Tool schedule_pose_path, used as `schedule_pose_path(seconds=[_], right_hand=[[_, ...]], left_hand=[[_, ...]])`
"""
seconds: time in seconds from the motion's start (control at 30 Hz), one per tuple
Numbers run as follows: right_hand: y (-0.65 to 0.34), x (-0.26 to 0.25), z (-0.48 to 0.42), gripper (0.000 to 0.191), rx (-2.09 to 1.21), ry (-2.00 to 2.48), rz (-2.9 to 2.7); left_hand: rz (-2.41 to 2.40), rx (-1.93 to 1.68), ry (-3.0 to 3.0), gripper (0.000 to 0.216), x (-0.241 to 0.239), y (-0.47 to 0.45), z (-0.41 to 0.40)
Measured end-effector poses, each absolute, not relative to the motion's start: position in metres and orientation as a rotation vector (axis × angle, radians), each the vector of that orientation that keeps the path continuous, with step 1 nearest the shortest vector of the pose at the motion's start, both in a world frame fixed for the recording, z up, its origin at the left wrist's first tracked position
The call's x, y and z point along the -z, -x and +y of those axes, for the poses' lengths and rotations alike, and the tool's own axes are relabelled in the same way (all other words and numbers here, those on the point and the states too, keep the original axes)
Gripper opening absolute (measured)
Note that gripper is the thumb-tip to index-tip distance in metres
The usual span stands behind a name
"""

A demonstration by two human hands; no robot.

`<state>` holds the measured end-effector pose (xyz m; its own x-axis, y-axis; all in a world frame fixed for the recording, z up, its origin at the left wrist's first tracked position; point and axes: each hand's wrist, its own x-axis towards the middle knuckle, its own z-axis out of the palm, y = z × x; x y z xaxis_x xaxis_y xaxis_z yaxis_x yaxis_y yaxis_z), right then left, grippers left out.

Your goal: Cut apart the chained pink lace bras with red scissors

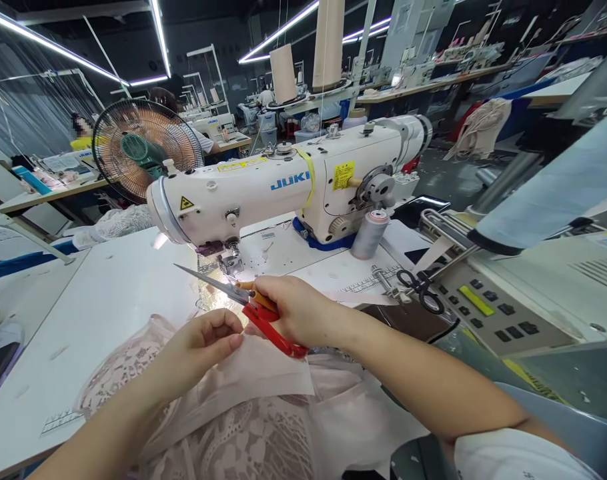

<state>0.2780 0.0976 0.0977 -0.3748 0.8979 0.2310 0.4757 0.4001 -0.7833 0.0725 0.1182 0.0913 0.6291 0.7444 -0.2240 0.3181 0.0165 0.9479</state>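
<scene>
My right hand (296, 310) grips a pair of scissors (271, 328) with red and orange handles. Their blades point left, toward the needle area of a white sewing machine (253, 200). Close beside it, my left hand (211, 347) pinches the edge of a pale pink lace garment (253, 373) between thumb and fingertips. The garment drapes over the table's front edge, and a lace cup (118, 373) lies left of my left wrist. My right fingertips, partly hidden by the scissors, are near the same cloth edge.
A grey thread cone (370, 235) stands by the machine's base. Right of it lies a pair of black-handled scissors (421, 291) near a metal bracket. A control box (503, 287) stands at right. Behind the table is a large fan (143, 150); white lace (121, 223) lies at left.
</scene>
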Motion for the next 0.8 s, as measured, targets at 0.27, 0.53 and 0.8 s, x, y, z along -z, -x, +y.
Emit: schedule_pose_path(seconds=[0.27,0.53,0.8], right_hand=[[-0.277,-0.098,0.094,0.039,-0.904,1.112,-1.875],[-0.306,-0.072,0.075,0.026,-1.156,1.181,-2.068],[-0.296,-0.061,0.069,0.036,-1.02,1.216,-2.284]], left_hand=[[0.958,-0.4,-1.681,0.032,-0.096,-0.072,0.112],[1.091,-0.712,-1.688,0.031,-0.102,-0.069,0.1],[1.077,-0.673,-1.586,0.032,-0.098,-0.072,0.1]])
